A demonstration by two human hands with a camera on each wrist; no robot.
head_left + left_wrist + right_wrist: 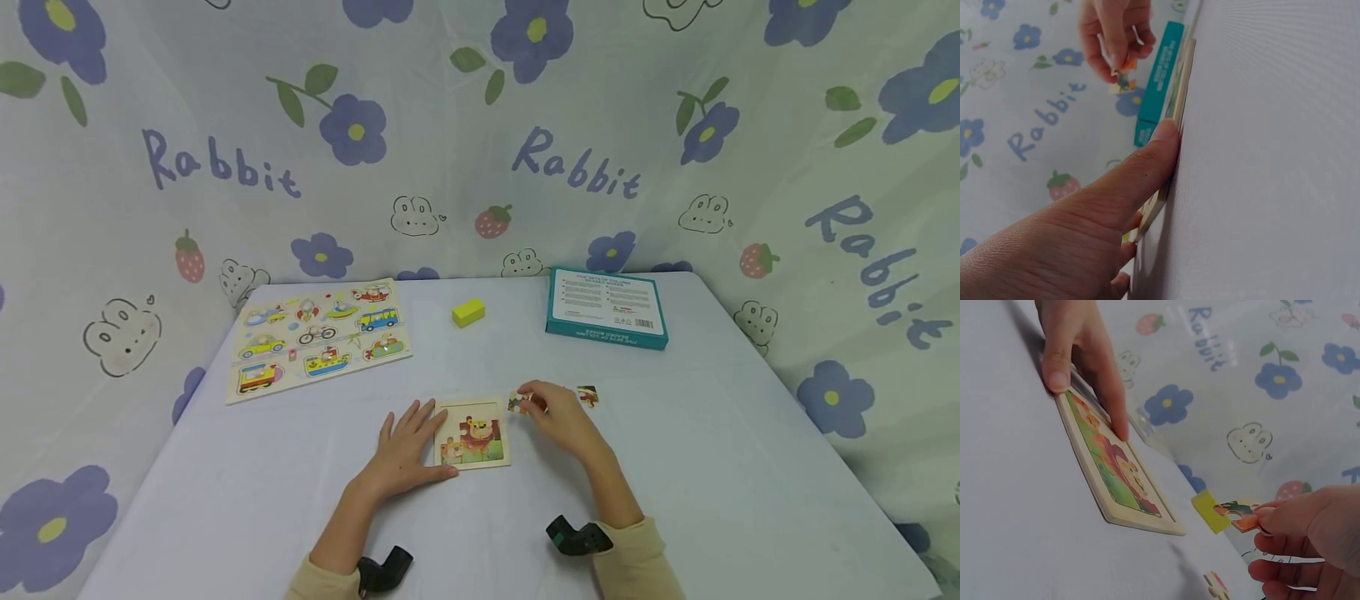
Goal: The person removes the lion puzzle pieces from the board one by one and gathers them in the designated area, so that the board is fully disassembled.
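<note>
pinches a jigsaw piece (515, 402) in the right hand (564, 421), with thumb and fingers drawn nearly together on one side of it and with the lower fingers bent loosely, bearing nothing. holds it just above the counter (712, 467), right beside the partly filled wooden tray (456, 420). rests the left hand (405, 456) on that tray, with fingers spread and nearly straight at its left side, with thumb at the near edge, wrapped round nothing.

judging by looks, likely very light, thin and stiff, probably wood or thick card, with a smooth printed face; perhaps a little slippery, and weakest at the knobs. best to take hold by a broad edge or corner, keeping fingers off the knobs and leaving the far outline free.

see another loose piece (588, 396) lying just right of the right hand.
</note>
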